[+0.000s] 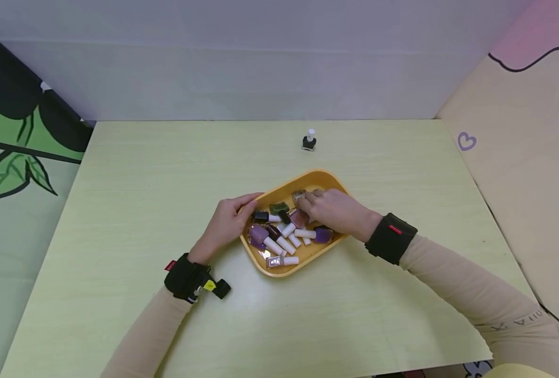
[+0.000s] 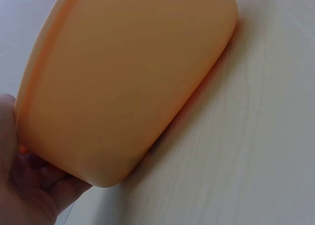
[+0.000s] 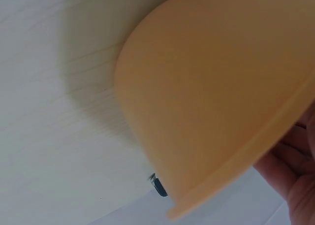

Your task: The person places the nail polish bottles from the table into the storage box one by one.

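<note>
A yellow-orange plastic bin [image 1: 317, 178] sits slantwise on the table, holding several nail polish bottles with mostly white caps. My left hand [image 1: 224, 223] grips its left rim, thumb over the edge and fingers against the outer wall [image 2: 123, 87]. Reaching over the right side of the bin, my right hand [image 1: 333, 210] has its fingers down among the bottles. A clear bottle [image 1: 298, 196] and a pinkish bottle [image 1: 300, 218] lie right at those fingertips; I cannot tell whether one is held. Purple bottles [image 1: 259, 232] and a silvery bottle [image 1: 274, 261] lie toward the near left.
One dark nail polish bottle [image 1: 309, 142] with a white cap stands upright on the table behind the bin. A pale wall [image 1: 260, 84] rises at the table's back edge, and a beige panel [image 1: 506, 157] runs along the right side.
</note>
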Available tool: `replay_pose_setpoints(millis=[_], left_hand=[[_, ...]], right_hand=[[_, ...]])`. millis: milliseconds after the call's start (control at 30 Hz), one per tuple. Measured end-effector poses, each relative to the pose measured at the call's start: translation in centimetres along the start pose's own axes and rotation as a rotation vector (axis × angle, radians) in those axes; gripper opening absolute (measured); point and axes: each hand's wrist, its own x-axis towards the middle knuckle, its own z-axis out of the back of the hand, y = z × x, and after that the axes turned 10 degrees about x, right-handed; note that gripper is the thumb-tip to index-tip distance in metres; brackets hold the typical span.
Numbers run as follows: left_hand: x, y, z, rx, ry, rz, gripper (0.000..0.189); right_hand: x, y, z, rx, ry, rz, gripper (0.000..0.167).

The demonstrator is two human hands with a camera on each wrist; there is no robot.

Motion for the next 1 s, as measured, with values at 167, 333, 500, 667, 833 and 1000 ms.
replay_pose_setpoints(millis=[167,333,500,667,833,1000], left_hand=[[0.04,-0.02,-0.01,-0.002,-0.002,-0.003,0.032],[0.02,-0.03,0.01,-0.013,-0.008,0.001,0.031],[0.02,0.11,-0.03,-0.020,-0.014,-0.006,0.031],[0.02,0.19,-0.03,-0.025,-0.016,-0.006,0.031],[0.03,0.14,0.02,-0.019,-0.016,-0.011,0.031],[0.12,0.13,-0.03,-0.007,-0.013,-0.024,0.031]], right_hand=[[-0.08,-0.04,0.24,0.050,0.032,-0.017,0.034],[0.05,-0.13,0.23,0.046,0.043,-0.023,0.027],[0.16,-0.26,0.04,0.065,0.035,-0.031,0.025],[0.20,-0.35,0.06,0.123,0.010,-0.040,0.025],[0.25,-0.49,0.25,0.200,-0.019,-0.058,0.017],[0.35,-0.85,0.71,0.229,-0.084,-0.052,0.014]])
